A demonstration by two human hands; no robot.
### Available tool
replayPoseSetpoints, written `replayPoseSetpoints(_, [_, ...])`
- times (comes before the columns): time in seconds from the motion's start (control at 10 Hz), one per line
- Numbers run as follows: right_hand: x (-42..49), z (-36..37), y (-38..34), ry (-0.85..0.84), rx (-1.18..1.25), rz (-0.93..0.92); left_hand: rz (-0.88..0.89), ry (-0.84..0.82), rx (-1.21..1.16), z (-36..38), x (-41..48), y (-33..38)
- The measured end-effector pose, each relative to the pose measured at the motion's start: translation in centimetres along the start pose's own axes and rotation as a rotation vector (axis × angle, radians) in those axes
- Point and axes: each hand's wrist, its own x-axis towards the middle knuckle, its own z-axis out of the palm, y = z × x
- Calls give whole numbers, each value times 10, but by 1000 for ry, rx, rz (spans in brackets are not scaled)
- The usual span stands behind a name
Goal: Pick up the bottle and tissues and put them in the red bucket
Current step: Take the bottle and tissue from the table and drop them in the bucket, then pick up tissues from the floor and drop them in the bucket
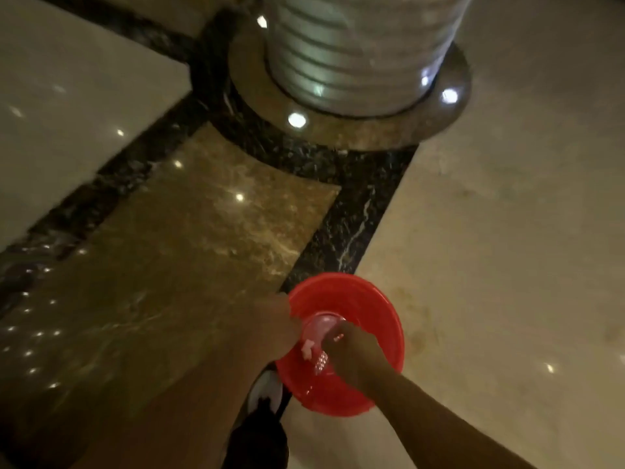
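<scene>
Over the mouth of the red bucket [341, 343], both hands meet. Bucket stands on the polished stone floor [507, 231], at the edge where the dark marble band meets the pale slab, just in front of a shoe [265, 390]. A ribbed column [358, 49] on a round base rises well beyond it.

Left hand [274, 323] at the bucket's left rim; right hand [351, 350] reaching in from the right. Between them, a clear bottle [319, 333], seen end-on, inside the rim line. Right hand looks closed around its lower part; left fingers seem to touch or steady the near side, but blur hides whether they actually clamp. A small pale scrap [307, 350] beside the bottle may be tissue; too small and smeared to be sure.

Handling, as judgement: bottle looks like thin clear plastic, so light, somewhat crushable, smooth-walled and apt to slip if pinched lightly. Best held around the body with a full wrap rather than by fingertips. It would not break on a short drop into the bucket. Tissue, if that is what it is, is soft and nearly weightless, will cling or flutter, and wants a gathered pinch.
</scene>
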Motion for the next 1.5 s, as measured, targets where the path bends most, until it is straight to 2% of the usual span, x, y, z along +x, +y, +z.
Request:
replayPoseSetpoints(0.1, [-46,-26,-29,-2,-114,-99,-2,82,25,-33,-64,5])
replayPoseSetpoints(0.2, [-132,-46,-57,8,-190,-254,-58,126,8,-79,-200,28])
replayPoseSetpoints(0.3, [-203,-57,-82,40,-314,-426,-105,196,-9,-90,-284,36])
replayPoseSetpoints(0.5, [-359,-27,-136,56,-541,-761,-249,349,-25,-96,-464,23])
replayPoseSetpoints(0.6, [-414,18,-151,53,-631,-928,-338,438,11,-90,-532,-13])
replayPoseSetpoints(0.7, [-468,77,-155,12,-694,-1035,-459,547,-16,-69,-604,-58])
replayPoseSetpoints(0.8, [-541,170,-155,-96,-769,-1137,-634,571,-100,-24,-702,-120])
replayPoseSetpoints(1.0, [-698,362,-124,-421,-701,-1191,-937,536,-249,98,-907,-230])
replayPoseSetpoints(1.1, [-762,441,-93,-606,-740,-1188,-1056,510,-355,159,-995,-267])
replayPoseSetpoints(1.3, [-857,581,-50,-788,-945,-1293,-1311,546,-518,261,-1112,-318])
replayPoseSetpoints(1.5, [-912,710,-47,-953,-1146,-1371,-1501,493,-632,324,-1181,-379])
